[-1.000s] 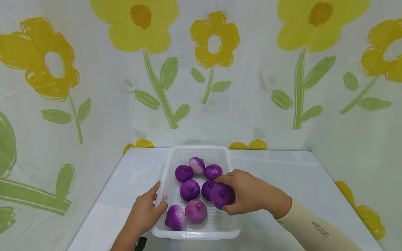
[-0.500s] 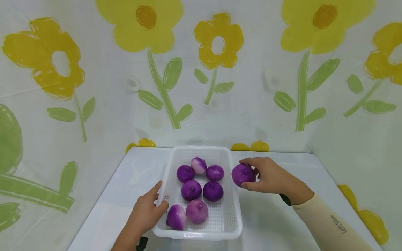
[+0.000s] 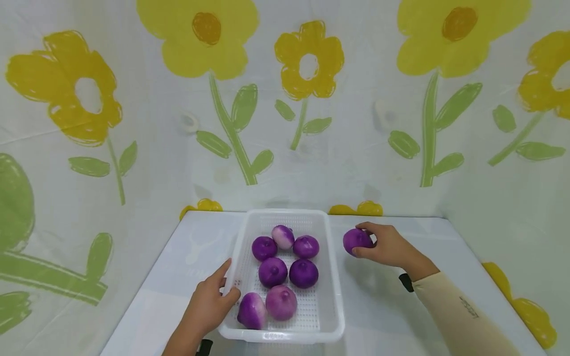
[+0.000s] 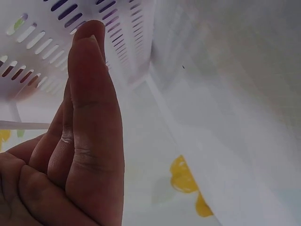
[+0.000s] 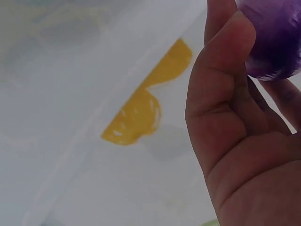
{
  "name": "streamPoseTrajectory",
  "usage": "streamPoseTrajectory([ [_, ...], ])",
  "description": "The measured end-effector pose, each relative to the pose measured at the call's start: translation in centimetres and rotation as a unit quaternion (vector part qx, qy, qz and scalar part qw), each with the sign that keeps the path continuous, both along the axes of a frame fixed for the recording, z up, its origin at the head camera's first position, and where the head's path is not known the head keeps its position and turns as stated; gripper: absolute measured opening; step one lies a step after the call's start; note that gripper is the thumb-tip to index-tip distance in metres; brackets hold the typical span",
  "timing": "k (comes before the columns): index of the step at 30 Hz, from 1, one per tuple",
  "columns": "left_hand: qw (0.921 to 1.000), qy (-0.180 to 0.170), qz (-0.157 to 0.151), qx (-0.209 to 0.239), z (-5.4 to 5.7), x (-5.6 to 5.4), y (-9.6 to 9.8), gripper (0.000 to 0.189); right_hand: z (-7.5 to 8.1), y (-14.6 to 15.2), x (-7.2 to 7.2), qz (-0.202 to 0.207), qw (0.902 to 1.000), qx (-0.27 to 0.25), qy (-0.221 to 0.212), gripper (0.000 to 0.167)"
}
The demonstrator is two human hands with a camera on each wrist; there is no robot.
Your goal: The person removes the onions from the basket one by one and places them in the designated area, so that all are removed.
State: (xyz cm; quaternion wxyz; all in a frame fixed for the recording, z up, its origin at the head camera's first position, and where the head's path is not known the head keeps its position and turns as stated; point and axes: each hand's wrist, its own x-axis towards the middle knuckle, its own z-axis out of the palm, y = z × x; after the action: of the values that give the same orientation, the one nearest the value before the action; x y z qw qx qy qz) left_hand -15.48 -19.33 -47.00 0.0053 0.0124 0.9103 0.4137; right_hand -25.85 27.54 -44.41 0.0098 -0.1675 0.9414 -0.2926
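Note:
My right hand [image 3: 387,244] holds a red onion [image 3: 355,241] between thumb and fingers, over the table to the right of the basket. In the right wrist view the purple onion [image 5: 275,35] shows at the top right, against the fingers. My left hand [image 3: 205,301] grips the left rim of the white plastic basket [image 3: 278,336], thumb over the rim and fingers along the outside. The left wrist view shows those fingers against the slotted basket wall [image 4: 136,28]. Several red onions [image 3: 272,272] lie inside the basket, some dark purple, some with white patches.
The basket stands on a white table [image 3: 378,306]. Behind and at both sides hangs a white cloth [image 3: 356,158] printed with yellow flowers and green stems. The table's back edge [image 3: 409,216] lies just past the basket and the right hand.
My right hand has lifted the onion out over the basket's right rim and carried it right, then slightly farther back. My left hand stays at the left rim.

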Motion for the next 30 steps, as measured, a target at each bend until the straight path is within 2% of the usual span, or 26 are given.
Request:
streamPoseTrajectory([
  [11, 1.0, 0.008, 0.004, 0.001, -0.2, 0.0, 0.2, 0.073, -3.6, 0.5, -2.4, -0.036, 0.9975, -0.007, -0.061, 0.075],
  [15, 1.0, 0.007, 0.006, 0.003, 0.0, 0.1, 0.2, 0.073, -4.5, 0.6, -3.0, -0.035, 0.9975, -0.007, -0.062, 0.078],
  [22, 0.9999, 0.003, 0.008, 0.007, -0.1, 0.0, 0.2, 0.072, -5.4, 0.5, -3.6, -0.02, 0.9985, -0.004, -0.051, 0.08],
  [30, 0.9998, 0.012, -0.003, -0.018, 0.0, 0.1, 0.1, 0.072, -5.7, 0.5, -3.7, -0.013, 0.9985, -0.005, -0.053, 0.079],
])
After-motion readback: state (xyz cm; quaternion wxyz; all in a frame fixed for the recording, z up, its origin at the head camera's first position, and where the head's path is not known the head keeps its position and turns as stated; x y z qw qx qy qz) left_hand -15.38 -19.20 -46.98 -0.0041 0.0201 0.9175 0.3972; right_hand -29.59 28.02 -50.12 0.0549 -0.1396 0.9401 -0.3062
